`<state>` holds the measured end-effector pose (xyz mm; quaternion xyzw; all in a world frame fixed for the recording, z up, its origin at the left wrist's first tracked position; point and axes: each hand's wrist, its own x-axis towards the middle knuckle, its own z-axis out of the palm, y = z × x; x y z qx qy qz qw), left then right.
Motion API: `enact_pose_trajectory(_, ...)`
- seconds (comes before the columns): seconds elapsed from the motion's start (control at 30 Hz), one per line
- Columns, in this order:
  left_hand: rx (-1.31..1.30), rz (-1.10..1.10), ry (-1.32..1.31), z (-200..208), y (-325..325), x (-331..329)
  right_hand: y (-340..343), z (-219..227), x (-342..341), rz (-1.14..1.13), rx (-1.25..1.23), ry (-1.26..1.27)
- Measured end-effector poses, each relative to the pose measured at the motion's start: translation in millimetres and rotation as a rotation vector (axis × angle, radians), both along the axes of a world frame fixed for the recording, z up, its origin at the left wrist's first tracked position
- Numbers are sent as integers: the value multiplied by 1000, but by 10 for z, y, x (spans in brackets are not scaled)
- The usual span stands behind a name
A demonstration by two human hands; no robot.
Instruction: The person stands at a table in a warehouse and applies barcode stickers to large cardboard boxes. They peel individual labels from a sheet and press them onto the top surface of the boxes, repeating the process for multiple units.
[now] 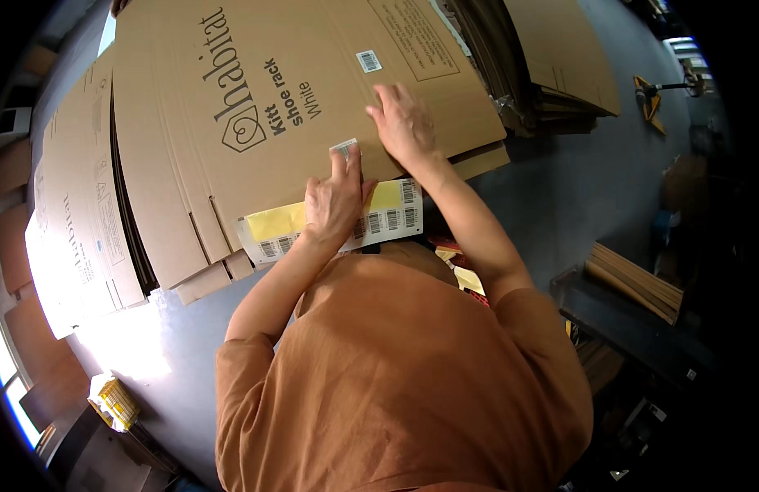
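A large flat cardboard carton (pixel 306 98) with dark print lies on top of a stack in front of me. My left hand (pixel 332 203) is closed over a sheet of barcode labels (pixel 388 220), which has a bare yellow strip and overlaps the carton's near edge. Two of its fingers stretch forward and touch a small white label (pixel 344 148) on the carton. How the remaining fingers grip the sheet is hidden. Just to the right, my right hand (pixel 404 129) is over the cardboard with its fingers apart, holding nothing. Beyond it a white barcode label (pixel 368 61) is stuck on the carton.
Another stack of flat cartons (pixel 80 205) stands at the left, and more folded cardboard (pixel 560 61) is at the far right. Cardboard pieces (pixel 634 283) rest on a dark surface at right. A yellow-and-white item (pixel 115 403) is at lower left.
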<state>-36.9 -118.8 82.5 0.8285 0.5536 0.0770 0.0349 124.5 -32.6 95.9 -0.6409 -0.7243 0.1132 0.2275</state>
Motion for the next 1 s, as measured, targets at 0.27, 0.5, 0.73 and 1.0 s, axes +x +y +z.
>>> enact_pose_trajectory(0.27, -36, 64, 50, 105, -106, -36, 561, -281, 308, 170, -86, -496)
enact_pose_trajectory(0.5, -35, -32, -294, 371, -227, -455, -493, 350, 552, 489, -452, 360)
enact_pose_trajectory(0.73, -253, 46, -524, 663, -116, -424, -642, 569, 438, 504, -745, 591)
enact_pose_trajectory(1.0, -20, -126, -414, 799, -90, -218, -727, 717, 358, 424, -619, 750)
